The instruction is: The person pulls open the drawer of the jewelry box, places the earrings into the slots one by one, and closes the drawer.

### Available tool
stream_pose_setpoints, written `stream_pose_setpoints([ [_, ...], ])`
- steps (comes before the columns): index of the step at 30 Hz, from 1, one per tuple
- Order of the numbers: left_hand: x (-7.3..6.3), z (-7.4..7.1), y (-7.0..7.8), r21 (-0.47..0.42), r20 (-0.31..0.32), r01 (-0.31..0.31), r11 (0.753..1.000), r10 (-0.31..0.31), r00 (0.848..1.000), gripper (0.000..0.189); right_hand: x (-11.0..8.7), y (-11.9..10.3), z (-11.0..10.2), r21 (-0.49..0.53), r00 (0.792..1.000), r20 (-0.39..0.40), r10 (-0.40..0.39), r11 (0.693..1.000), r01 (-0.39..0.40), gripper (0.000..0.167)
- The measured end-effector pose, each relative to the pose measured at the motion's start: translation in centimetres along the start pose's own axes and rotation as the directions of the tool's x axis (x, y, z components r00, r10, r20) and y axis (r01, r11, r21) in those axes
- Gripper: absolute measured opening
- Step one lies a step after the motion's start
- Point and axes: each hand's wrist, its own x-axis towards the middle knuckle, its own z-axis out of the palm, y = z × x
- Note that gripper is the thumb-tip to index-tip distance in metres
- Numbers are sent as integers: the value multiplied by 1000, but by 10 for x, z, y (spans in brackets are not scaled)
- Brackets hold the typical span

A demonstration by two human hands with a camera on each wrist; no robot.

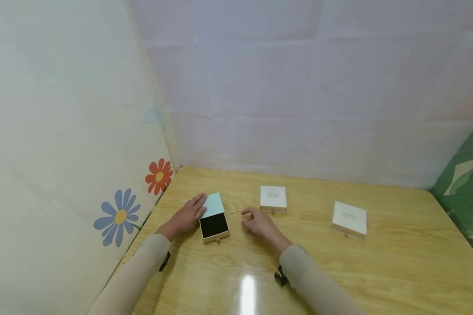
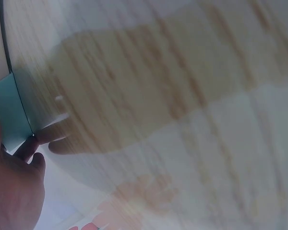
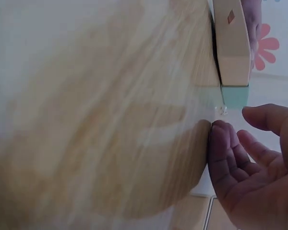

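Note:
A drawer-style gift box [image 1: 213, 205] has a light blue sleeve and a tray [image 1: 215, 225] with black lining, slid part way out toward me. Along the sleeve's left side rests my left hand [image 1: 187, 216], fingers extended against its edge. The left wrist view shows those fingers [image 2: 26, 148] at the corner of the blue sleeve [image 2: 12, 115]. Just right of the box lie small shiny clear pieces [image 1: 233, 211]. My right hand [image 1: 260, 224] is beside them, low over the table, thumb and fingers apart and nothing between them. In the right wrist view the pieces [image 3: 222, 110] sit just beyond its fingertips.
Two white gift boxes stand on the wooden table [image 1: 398, 262]: one [image 1: 273, 197] behind my right hand, another [image 1: 349, 218] farther right. A flowered cloth wall [image 1: 82, 109] borders the table at left, and a pale cloth [image 1: 299, 109] hangs along the back.

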Motion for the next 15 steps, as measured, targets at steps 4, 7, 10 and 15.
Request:
stream_pose_setpoints([
  [4, 1, 0, -1, 5, 0, 4, 1000, -4, 1000, 59, 10, 5, -2, -22, 1000, -9, -16, 1000, 16, 38],
  [7, 2, 0, -1, 3, 6, 13, 1000, -13, 1000, 59, 17, 7, -2, -72, 998, -24, -58, 996, 56, 40],
  [10, 2, 1, -3, 2, -4, 5, 1000, -5, 1000, 59, 23, 8, -1, -119, 995, -36, -93, 989, 88, 40],
  [15, 1, 4, -4, -10, -22, -18, 1000, 18, 1000, 59, 32, 10, 4, -204, 993, -47, -112, 974, 101, 43],
])
